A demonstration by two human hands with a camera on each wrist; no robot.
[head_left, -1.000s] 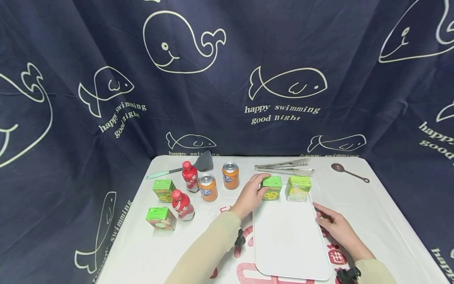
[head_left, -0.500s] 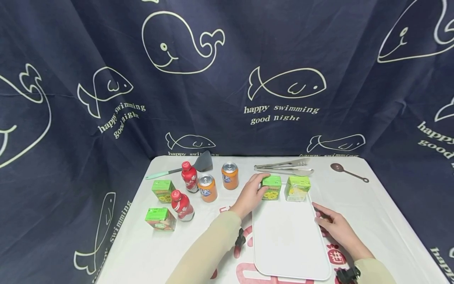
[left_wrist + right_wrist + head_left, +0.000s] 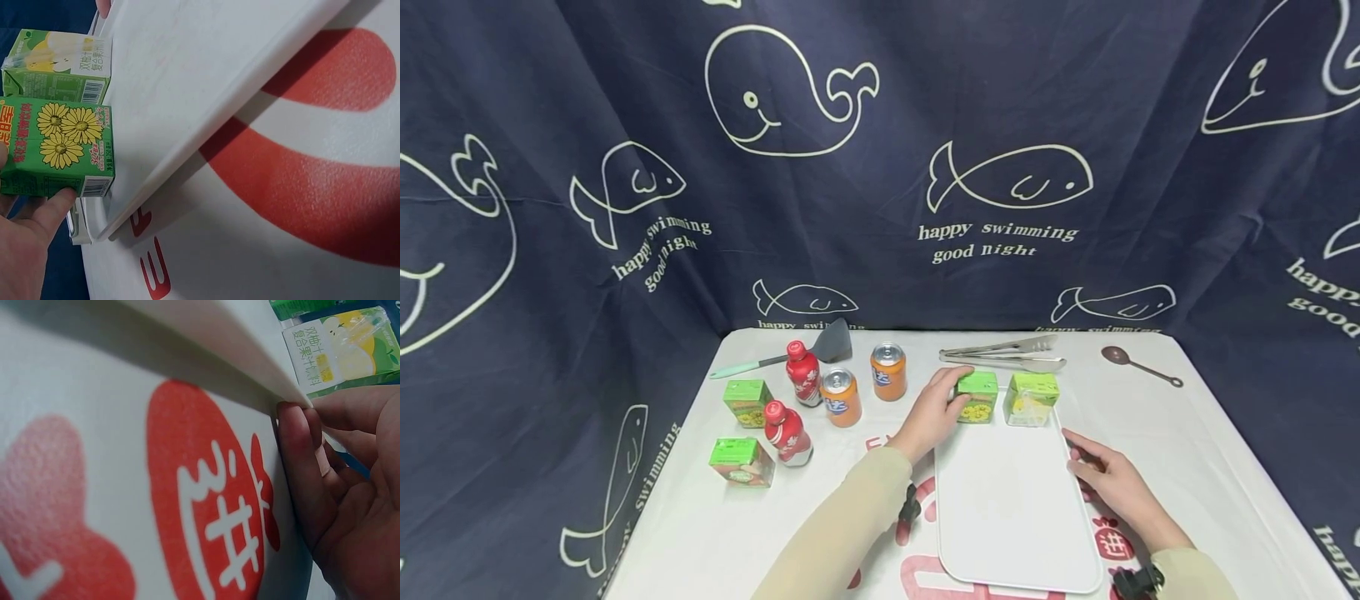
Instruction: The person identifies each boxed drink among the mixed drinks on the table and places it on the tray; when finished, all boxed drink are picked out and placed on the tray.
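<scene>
My left hand (image 3: 934,414) grips a green drink carton (image 3: 977,398) with yellow flowers on its front, thumb and fingers on its sides. That carton stands at the far left corner of a white tray (image 3: 1011,508). Beside it, at the far right corner, is a lighter green carton (image 3: 1032,400) with yellow fruit printed on it; the left wrist view also shows this fruit carton (image 3: 62,62). At the tray's right side, my right hand (image 3: 1116,483) holds the rim with thumb and index finger, as the right wrist view shows; its other fingers are curled and partly hidden.
Left of the tray stand two orange cans (image 3: 840,398), two red bottles (image 3: 788,435) and two more green cartons (image 3: 742,463). Along the back lie a spatula (image 3: 831,342), metal tongs (image 3: 1000,357) and a brown spoon (image 3: 1116,356). A dark whale-print curtain (image 3: 880,208) hangs behind.
</scene>
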